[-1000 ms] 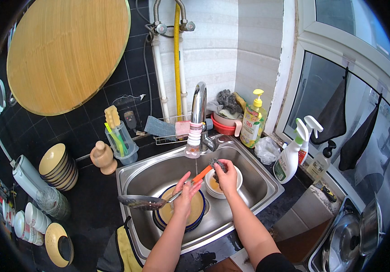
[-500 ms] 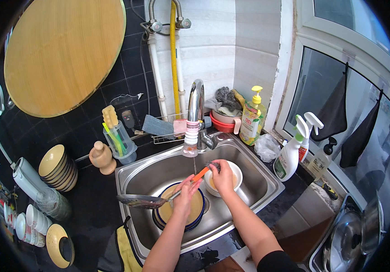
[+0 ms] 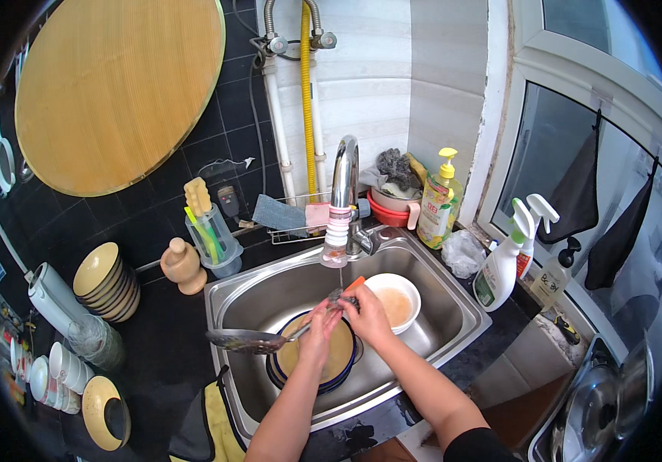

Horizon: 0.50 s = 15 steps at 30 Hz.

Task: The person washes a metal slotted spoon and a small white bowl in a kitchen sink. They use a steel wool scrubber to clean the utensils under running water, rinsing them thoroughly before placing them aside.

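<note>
Over the sink, my left hand is gripping an orange-handled ladle, its dark head reaching the left rim; my right hand is pinching a grey scourer around the handle. Right of the white bowl, bare steel is showing.

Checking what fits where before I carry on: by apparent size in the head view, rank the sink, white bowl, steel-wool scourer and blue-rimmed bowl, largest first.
1. Stainless-steel sink
2. Blue-rimmed bowl, partly hidden by the left hand
3. White bowl
4. Steel-wool scourer, partly covered, full size unclear
</note>
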Available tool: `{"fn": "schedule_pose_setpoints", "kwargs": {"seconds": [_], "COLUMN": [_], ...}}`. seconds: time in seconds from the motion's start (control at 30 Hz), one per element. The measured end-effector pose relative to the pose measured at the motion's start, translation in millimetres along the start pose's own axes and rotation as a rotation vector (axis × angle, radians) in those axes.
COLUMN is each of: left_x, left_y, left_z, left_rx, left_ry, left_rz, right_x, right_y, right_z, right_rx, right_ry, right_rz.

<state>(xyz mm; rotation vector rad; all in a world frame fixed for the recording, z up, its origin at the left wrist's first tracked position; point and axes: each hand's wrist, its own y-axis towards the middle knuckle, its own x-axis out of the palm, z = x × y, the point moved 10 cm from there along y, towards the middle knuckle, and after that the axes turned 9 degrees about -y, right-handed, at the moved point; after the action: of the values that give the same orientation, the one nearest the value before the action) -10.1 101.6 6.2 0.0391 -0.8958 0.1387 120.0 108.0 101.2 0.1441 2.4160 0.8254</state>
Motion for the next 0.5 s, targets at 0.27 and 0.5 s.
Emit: {"fn": "schedule_pose_setpoints", "kwargs": {"seconds": [0.27, 0.5], "left_x": [-5.0, 3.1], "left_y": [8.8, 9.8], "left_z": [-8.5, -10.6], "left_rx": [0.023, -0.006], "left_ry": [-0.024, -0.01], "left_rz": [-0.057, -0.084], "right_x": [0.6, -4.7], "right_y": [-5.6, -2.1], "right_z": [-2.2, 9.7], "right_rx": [0.006, 0.061], "right_ry": [0.02, 0.048], "right_rz": [0.025, 0.049]}}
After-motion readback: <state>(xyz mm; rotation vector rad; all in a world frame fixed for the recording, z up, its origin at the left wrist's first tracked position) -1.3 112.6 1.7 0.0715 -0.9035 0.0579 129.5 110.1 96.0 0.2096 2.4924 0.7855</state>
